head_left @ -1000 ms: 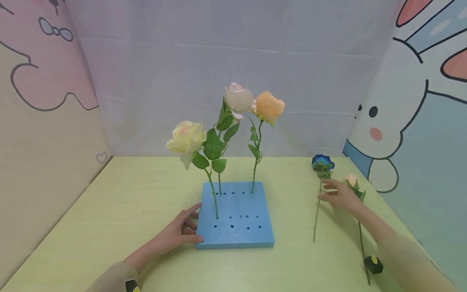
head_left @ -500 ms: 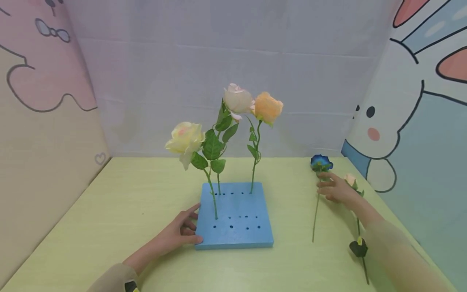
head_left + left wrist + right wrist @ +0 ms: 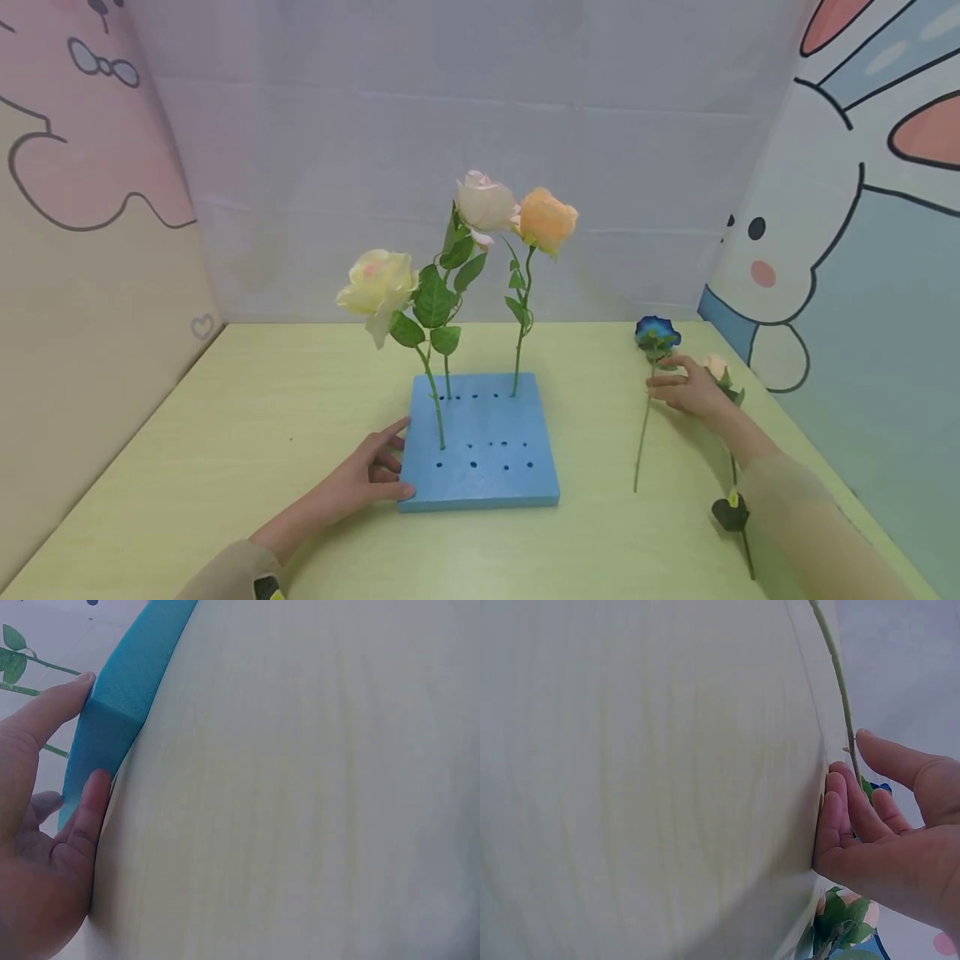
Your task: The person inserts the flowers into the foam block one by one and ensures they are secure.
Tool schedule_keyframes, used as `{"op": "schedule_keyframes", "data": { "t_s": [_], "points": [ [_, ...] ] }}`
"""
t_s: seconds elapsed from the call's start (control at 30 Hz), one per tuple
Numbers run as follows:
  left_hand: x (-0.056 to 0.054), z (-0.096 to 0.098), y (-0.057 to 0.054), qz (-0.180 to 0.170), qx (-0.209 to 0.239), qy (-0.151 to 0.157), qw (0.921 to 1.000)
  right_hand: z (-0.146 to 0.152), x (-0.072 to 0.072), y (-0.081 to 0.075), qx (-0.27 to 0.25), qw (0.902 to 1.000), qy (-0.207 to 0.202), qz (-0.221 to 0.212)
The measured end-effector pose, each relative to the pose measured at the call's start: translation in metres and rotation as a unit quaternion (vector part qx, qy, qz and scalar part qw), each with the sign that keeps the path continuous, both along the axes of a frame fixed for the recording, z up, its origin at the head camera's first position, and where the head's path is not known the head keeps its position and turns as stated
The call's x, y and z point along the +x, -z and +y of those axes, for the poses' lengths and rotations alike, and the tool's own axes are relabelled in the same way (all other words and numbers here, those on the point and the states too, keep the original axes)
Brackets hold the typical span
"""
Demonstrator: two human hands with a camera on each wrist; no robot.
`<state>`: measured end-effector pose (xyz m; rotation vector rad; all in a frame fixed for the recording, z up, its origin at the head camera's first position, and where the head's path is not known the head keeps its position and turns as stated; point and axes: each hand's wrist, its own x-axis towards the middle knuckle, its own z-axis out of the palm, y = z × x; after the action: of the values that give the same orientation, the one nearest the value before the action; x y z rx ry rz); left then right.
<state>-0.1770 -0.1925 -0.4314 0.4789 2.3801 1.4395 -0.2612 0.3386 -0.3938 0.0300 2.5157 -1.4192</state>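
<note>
A blue foam block (image 3: 480, 483) with rows of holes stands mid-table. A pale yellow rose (image 3: 377, 287), a pale pink rose (image 3: 486, 202) and an orange rose (image 3: 547, 219) are upright in it. My left hand (image 3: 367, 475) rests against the block's left side, thumb at the near corner and the index finger farther back. On the right, my right hand (image 3: 692, 390) pinches the thin stem of a blue rose (image 3: 657, 332) between thumb and fingers. In the right wrist view that stem (image 3: 840, 675) passes between the thumb and fingertips.
A peach rose (image 3: 717, 367) with a long stem lies under my right forearm, partly hidden. The pale yellow-green table (image 3: 187, 433) reaches a grey back wall (image 3: 315, 183). Printed cartoon panels flank both sides, with a rabbit (image 3: 787, 242) at right.
My right hand has moved slightly left and closed on the blue rose's stem, whose lower end has shifted a little left. The left hand stays at the block.
</note>
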Motion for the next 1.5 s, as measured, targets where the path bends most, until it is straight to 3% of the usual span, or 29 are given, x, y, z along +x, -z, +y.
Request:
{"op": "schedule_keyframes", "data": {
  "t_s": [0.17,0.43,0.97,1.27,1.5],
  "points": [
    [0.000,0.000,0.000,-0.001,-0.002,-0.002,1.0000,-0.003,0.001,0.000,0.025,0.9996,0.011,-0.002],
    [0.001,0.000,-0.001,-0.002,-0.002,-0.001,1.0000,-0.003,0.003,0.000,0.081,0.9961,-0.034,0.009],
    [0.003,0.001,-0.003,-0.005,-0.010,-0.006,0.9999,0.002,0.003,-0.003,0.058,0.9904,-0.123,-0.026],
    [0.002,0.001,-0.003,0.002,-0.009,-0.002,1.0000,-0.002,0.001,0.000,0.062,0.9913,-0.110,-0.037],
    [0.002,0.002,-0.003,-0.001,-0.013,-0.005,0.9999,-0.009,0.002,0.004,0.087,0.9926,-0.084,-0.009]
  ]
}}
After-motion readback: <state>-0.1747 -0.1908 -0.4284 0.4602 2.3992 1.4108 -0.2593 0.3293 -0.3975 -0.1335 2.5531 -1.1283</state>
